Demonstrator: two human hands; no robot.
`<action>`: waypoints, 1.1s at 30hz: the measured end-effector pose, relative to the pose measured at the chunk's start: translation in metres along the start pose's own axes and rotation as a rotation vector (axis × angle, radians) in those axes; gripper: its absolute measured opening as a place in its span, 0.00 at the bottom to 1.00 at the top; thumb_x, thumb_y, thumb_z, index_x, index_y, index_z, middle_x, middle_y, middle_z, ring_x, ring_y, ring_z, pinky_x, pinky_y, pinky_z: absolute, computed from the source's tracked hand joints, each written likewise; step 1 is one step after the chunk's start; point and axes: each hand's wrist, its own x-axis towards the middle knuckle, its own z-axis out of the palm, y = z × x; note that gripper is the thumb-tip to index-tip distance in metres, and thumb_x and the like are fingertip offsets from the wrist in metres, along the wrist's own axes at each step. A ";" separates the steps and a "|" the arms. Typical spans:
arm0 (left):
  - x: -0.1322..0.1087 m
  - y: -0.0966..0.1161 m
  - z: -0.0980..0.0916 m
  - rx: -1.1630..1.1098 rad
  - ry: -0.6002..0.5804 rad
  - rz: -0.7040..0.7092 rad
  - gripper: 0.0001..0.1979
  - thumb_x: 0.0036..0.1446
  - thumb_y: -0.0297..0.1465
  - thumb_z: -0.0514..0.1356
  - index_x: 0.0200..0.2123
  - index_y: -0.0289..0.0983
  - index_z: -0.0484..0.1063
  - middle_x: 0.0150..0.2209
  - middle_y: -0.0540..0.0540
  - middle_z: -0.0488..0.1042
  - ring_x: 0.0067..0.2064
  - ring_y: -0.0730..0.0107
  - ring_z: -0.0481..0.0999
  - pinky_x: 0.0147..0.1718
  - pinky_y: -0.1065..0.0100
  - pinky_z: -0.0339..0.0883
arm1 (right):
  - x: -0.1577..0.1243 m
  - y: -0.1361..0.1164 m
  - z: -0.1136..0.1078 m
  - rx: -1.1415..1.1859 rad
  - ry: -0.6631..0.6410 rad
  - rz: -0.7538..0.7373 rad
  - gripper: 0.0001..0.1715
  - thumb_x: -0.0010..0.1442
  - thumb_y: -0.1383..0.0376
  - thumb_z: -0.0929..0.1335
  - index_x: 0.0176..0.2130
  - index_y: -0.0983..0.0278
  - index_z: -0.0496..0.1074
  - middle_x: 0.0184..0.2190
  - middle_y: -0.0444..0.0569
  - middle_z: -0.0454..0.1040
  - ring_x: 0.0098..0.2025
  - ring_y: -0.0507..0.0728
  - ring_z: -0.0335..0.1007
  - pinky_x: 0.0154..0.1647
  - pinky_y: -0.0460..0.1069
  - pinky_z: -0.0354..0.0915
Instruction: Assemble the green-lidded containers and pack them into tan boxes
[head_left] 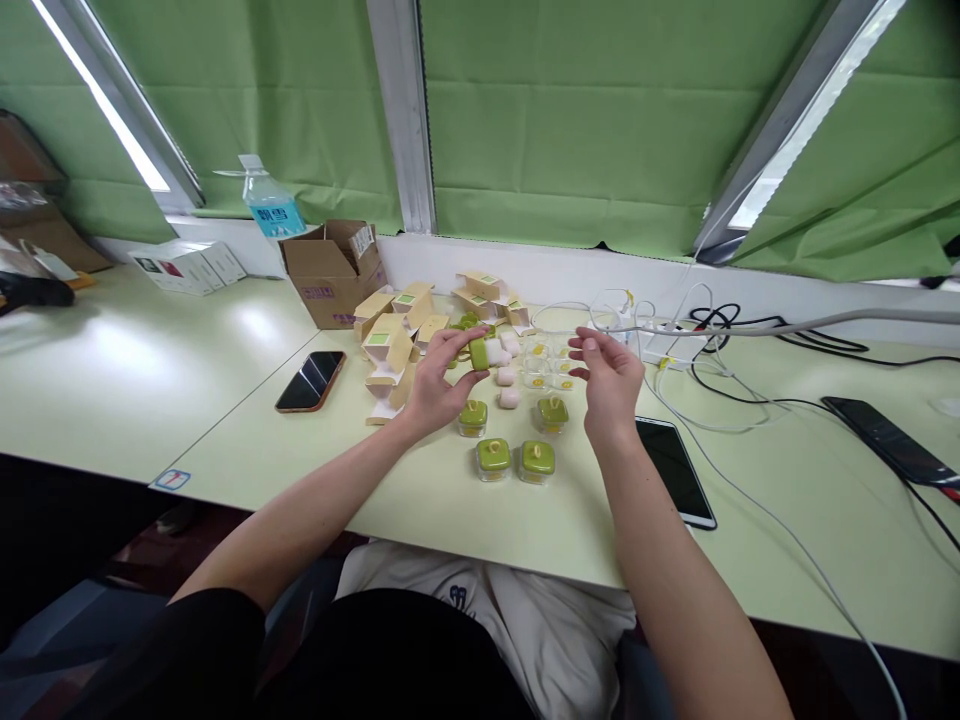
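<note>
Head view. Left hand [442,382]: thumb and fingers closed round one green lid [478,354], white piece [495,352] at its end, raised above the surface [427,500]. Right hand [611,388]: half-curled, visibly unladen, just beside clear cups [536,379]. Four green-lidded jars [493,460]: upright, nearer the person.

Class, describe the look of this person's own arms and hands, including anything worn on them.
The left hand and right hand are ungloved, with no watch or bracelet showing. Both forearms are bare. A plain black sleeve ends near the left elbow; the right sleeve is out of view.
</note>
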 end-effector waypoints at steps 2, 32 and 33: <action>0.000 0.000 -0.001 0.016 0.009 -0.013 0.26 0.68 0.32 0.71 0.68 0.43 0.76 0.63 0.40 0.83 0.63 0.55 0.80 0.60 0.52 0.79 | 0.013 0.008 -0.009 -0.056 0.116 0.015 0.24 0.62 0.49 0.74 0.49 0.63 0.84 0.43 0.54 0.86 0.42 0.59 0.80 0.36 0.50 0.72; -0.006 -0.015 0.006 -0.254 0.061 -0.193 0.30 0.66 0.35 0.73 0.70 0.45 0.74 0.64 0.39 0.80 0.67 0.52 0.80 0.68 0.50 0.75 | 0.019 0.003 -0.024 -0.284 -0.154 -0.091 0.23 0.51 0.57 0.80 0.41 0.56 0.70 0.46 0.51 0.83 0.51 0.65 0.82 0.55 0.61 0.76; -0.005 -0.013 0.005 -0.266 0.051 -0.188 0.29 0.67 0.35 0.73 0.69 0.45 0.74 0.64 0.39 0.80 0.68 0.52 0.80 0.69 0.50 0.74 | 0.017 0.001 -0.022 -0.139 -0.207 -0.097 0.29 0.49 0.55 0.81 0.45 0.55 0.69 0.47 0.50 0.83 0.51 0.64 0.82 0.54 0.61 0.77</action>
